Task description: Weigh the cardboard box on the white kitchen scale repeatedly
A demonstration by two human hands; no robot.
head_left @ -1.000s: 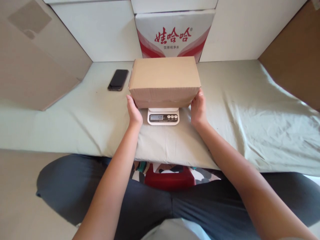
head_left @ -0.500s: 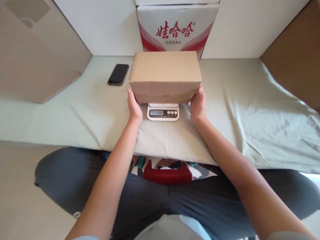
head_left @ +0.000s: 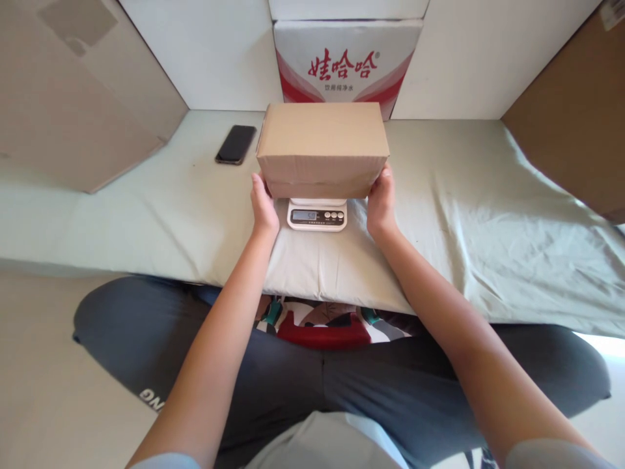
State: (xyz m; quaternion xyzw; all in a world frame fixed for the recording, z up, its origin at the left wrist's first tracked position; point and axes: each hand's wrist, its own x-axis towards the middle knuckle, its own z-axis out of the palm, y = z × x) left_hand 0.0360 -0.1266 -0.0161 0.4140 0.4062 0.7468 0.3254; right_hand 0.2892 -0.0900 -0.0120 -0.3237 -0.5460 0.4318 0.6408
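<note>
A closed brown cardboard box point(head_left: 322, 133) sits on a small white digital scale point(head_left: 317, 225), hiding most of its platform. The scale's lit display shows digits that look like 50 or 5.0, with several round buttons to their right. Against the box's left side rests my left hand point(head_left: 263, 207), thumb up and its other fingers hidden behind the cardboard. My right hand point(head_left: 381, 205) holds the opposite side the same way. Both hands are closed in on the box, one at each end.
A black smartphone point(head_left: 236, 144) lies left of the box on the pale green cloth point(head_left: 161, 215). Behind stands a white and red carton point(head_left: 342, 65) with Chinese lettering. Large cardboard boxes flank the left point(head_left: 83, 98) and right point(head_left: 571, 117). Something red point(head_left: 325, 335) shows below the cloth's front edge.
The camera view has shifted slightly. Both hands stay at the sides of the box, which remains on the scale, and the display looks the same.
</note>
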